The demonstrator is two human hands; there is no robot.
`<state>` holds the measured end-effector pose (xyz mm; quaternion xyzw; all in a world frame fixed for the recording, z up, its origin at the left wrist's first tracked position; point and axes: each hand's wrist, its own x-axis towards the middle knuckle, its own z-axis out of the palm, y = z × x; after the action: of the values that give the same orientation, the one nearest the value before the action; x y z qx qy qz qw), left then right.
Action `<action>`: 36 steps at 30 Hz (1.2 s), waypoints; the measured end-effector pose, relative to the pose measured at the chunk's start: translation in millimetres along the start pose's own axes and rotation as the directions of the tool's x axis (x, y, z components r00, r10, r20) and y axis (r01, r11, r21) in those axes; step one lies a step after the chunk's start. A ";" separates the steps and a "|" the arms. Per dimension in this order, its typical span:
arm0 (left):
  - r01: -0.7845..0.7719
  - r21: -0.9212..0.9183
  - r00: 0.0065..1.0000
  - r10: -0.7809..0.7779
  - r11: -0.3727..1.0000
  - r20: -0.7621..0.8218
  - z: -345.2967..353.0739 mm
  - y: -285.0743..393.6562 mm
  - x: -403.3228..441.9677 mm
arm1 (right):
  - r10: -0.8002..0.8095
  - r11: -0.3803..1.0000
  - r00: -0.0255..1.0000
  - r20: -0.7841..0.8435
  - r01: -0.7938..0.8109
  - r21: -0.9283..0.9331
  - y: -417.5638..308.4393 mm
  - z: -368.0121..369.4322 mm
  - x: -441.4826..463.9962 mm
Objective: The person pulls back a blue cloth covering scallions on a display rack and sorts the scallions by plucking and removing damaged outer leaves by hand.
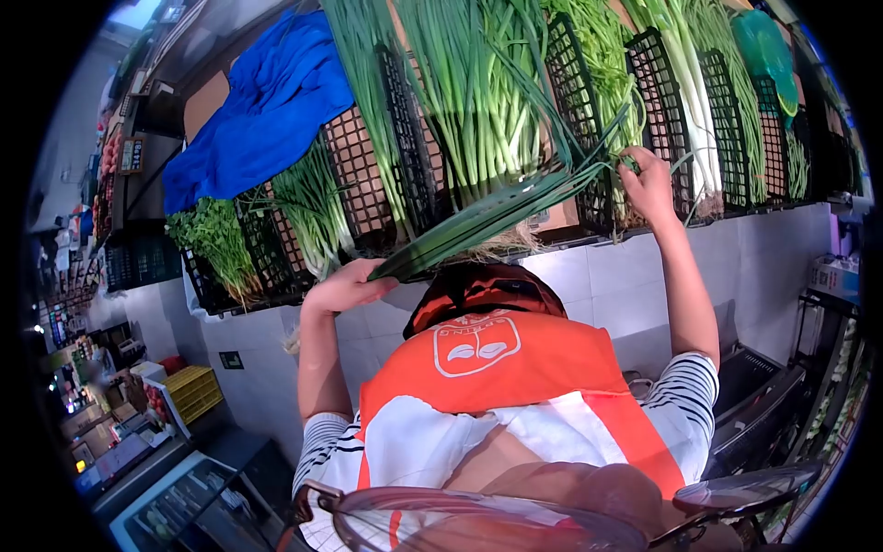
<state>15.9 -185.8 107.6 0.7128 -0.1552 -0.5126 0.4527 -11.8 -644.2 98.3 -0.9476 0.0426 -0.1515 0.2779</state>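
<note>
My left hand (348, 287) is closed around one end of a bundle of long green leaves (497, 216), which slants up to the right across the front of the crates. At the bundle's other end, my right hand (647, 182) pinches thin leaf tips beside a black crate of leafy green stalks (612, 87). Behind the bundle stand green onions (492, 129) with pale lower stems. Thick leeks (694, 120) lie just right of my right hand.
A blue cloth (267, 101) covers crates at the upper left, above parsley-like greens (216, 241) and short green onions (313, 207). A green bag (765, 55) lies at the upper right. A yellow crate (193, 393) stands at the lower left, black crates (750, 391) at the lower right.
</note>
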 end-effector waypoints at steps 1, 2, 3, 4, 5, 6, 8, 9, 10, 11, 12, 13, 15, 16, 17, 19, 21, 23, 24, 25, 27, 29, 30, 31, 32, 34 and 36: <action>-0.005 -0.011 1.000 0.005 1.000 0.005 1.1 -1.1 3.1 | 0.029 0.999 0.999 -0.020 -0.029 -0.027 3.7 0.5 -1.2; 0.007 0.021 1.000 -0.007 1.000 -0.001 0.0 -5.4 3.2 | 0.058 0.997 0.998 -0.041 -0.060 -0.054 8.8 2.3 -1.1; 0.017 0.053 1.000 -0.017 0.998 -0.008 -3.8 -12.0 0.5 | 0.231 0.973 0.972 -0.031 -0.231 -0.010 41.0 1.6 0.8; 0.027 0.084 1.000 -0.025 0.996 -0.017 -7.1 -15.6 -1.4 | 0.315 0.949 0.947 -0.067 -0.314 0.017 53.7 -11.6 4.1; 0.042 0.070 0.999 -0.041 0.997 -0.018 -10.3 -14.3 -1.8 | 0.360 0.933 0.931 -0.059 -0.357 0.049 57.0 -26.9 4.7; 0.063 0.051 0.998 -0.062 0.997 -0.022 -11.3 -12.9 -4.4 | 0.402 0.914 0.915 -0.042 -0.398 0.081 58.0 -37.0 4.5; 0.090 0.038 0.996 -0.089 0.995 -0.024 -6.4 -13.2 -11.5 | 0.230 0.926 0.948 -0.218 -0.144 0.349 63.5 -34.3 7.3; 0.081 0.055 0.996 -0.080 0.995 -0.026 -6.8 -10.9 -9.5 | 0.293 0.913 0.946 -0.138 -0.235 0.333 59.5 -42.9 9.6; 0.069 0.073 0.997 -0.067 0.995 -0.029 -7.4 -9.5 -7.4 | 0.291 0.906 0.947 -0.138 -0.227 0.356 50.9 -49.2 12.4; 0.091 0.057 0.996 -0.090 0.994 -0.020 -8.0 -12.1 -6.8 | 0.262 0.894 0.947 -0.187 -0.165 0.417 45.3 -52.6 14.2; 0.106 0.049 0.994 -0.105 0.993 -0.021 -7.6 -11.3 -7.5 | 0.236 0.875 0.942 -0.237 -0.101 0.473 40.2 -55.9 15.6; 0.121 0.041 0.993 -0.120 0.992 -0.021 -6.9 -9.7 -8.4 | 0.232 0.886 0.937 -0.262 -0.092 0.455 33.6 -62.6 16.3; 0.146 0.025 0.989 -0.146 0.989 -0.017 -6.2 -11.1 -8.8 | 0.173 0.953 0.946 -0.275 -0.090 0.288 36.9 -75.8 17.8; 0.158 0.017 0.987 -0.158 0.987 -0.014 -6.6 -14.1 -8.8 | 0.132 0.959 0.952 -0.275 -0.052 0.280 38.0 -78.6 17.7; 0.170 0.008 0.985 -0.170 0.985 -0.010 -6.7 -16.4 -8.8 | 0.137 0.950 0.951 -0.278 -0.046 0.310 45.6 -79.2 18.7; 0.158 0.026 0.987 -0.158 0.987 -0.020 -5.9 -16.8 -9.3 | 0.103 0.933 0.958 -0.267 0.000 0.360 56.0 -76.3 21.3; 0.151 0.035 0.988 -0.151 0.988 -0.018 -5.6 -15.3 -9.8 | 0.050 0.936 0.969 -0.242 0.039 0.350 55.5 -72.7 21.5; 0.146 0.025 0.989 -0.146 0.989 -0.019 -4.5 -13.5 -10.1 | -0.020 0.974 0.980 -0.199 0.064 0.218 58.8 -68.4 22.4; 0.142 0.021 0.990 -0.142 0.990 -0.023 -4.3 -12.9 -10.0 | 0.007 0.953 0.989 -0.148 0.038 0.300 53.0 -66.3 22.3; 0.139 0.011 0.990 -0.139 0.990 -0.029 -3.4 -13.1 -9.9 | 0.106 0.946 0.992 -0.072 -0.079 0.315 53.7 -65.7 21.8; 0.135 0.008 0.990 -0.134 0.991 -0.030 -3.4 -14.8 -9.8 | 0.180 0.924 0.984 0.006 -0.171 0.342 56.5 -60.8 21.5; 0.131 -0.010 0.991 -0.131 0.991 -0.022 -3.2 -16.6 -9.2 | 0.140 0.917 0.990 -0.003 -0.128 0.377 62.9 -53.5 20.9; 0.134 -0.023 0.991 -0.134 0.991 -0.019 -2.6 -17.1 -8.7 | 0.163 0.920 0.987 -0.001 -0.151 0.361 60.8 -52.5 21.2; 0.137 -0.036 0.990 -0.138 0.990 -0.017 -2.4 -17.2 -8.6 | 0.171 0.925 0.985 0.022 -0.168 0.341 60.7 -53.2 22.0; 0.140 -0.047 0.990 -0.141 0.989 -0.019 -2.3 -17.4 -8.6 | 0.177 0.929 0.983 0.044 -0.182 0.322 60.3 -53.9 22.7; 0.137 -0.019 0.990 -0.137 0.990 -0.014 -3.0 -18.9 -8.1 | 0.180 0.913 0.984 0.016 -0.173 0.369 58.2 -52.6 22.0; 0.123 0.001 0.992 -0.123 0.992 -0.005 -3.8 -19.3 -8.6 | 0.179 0.896 0.984 0.022 -0.172 0.410 54.7 -51.7 21.8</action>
<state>10.9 -167.6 97.4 0.7226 -0.1102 -0.5377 0.4203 -6.9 -720.4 115.9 -0.8592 0.0973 -0.1392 0.4826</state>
